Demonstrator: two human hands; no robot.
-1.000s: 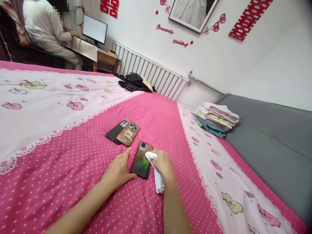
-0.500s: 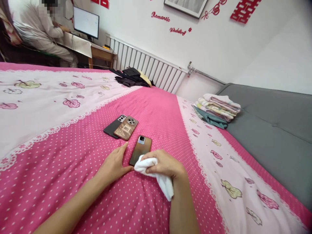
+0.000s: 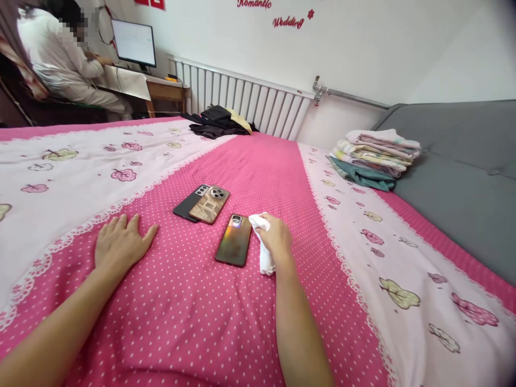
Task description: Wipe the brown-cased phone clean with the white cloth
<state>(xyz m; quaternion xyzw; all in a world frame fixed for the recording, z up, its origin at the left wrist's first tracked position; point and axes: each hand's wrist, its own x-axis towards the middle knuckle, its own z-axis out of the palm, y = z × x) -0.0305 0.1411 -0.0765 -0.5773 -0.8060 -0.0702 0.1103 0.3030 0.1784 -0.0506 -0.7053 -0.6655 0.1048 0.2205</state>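
Note:
My left hand (image 3: 121,242) lies flat on the pink dotted bedspread (image 3: 181,301), fingers spread, holding nothing. My right hand (image 3: 277,234) is closed on a white cloth (image 3: 265,258), whose end hangs down beside the wrist. Just left of the cloth a gold-brown smartphone (image 3: 234,244) rests back side up, a shiny reflection near its camera. Farther off, a patterned brown smartphone (image 3: 208,207) partly overlaps a dark grey smartphone (image 3: 186,206), both with their camera sides up.
Folded clothes (image 3: 377,153) are stacked at the right by the grey headboard (image 3: 463,161). Dark clothes (image 3: 217,122) lie at the bed's far edge, before a white radiator (image 3: 242,94). At far left a person (image 3: 68,64) sits at a desk with a monitor (image 3: 135,44).
My left hand has moved left, away from the gold-brown phone, and now lies flat. My right hand with the cloth has shifted off the phone to its right side. The view has tilted slightly.

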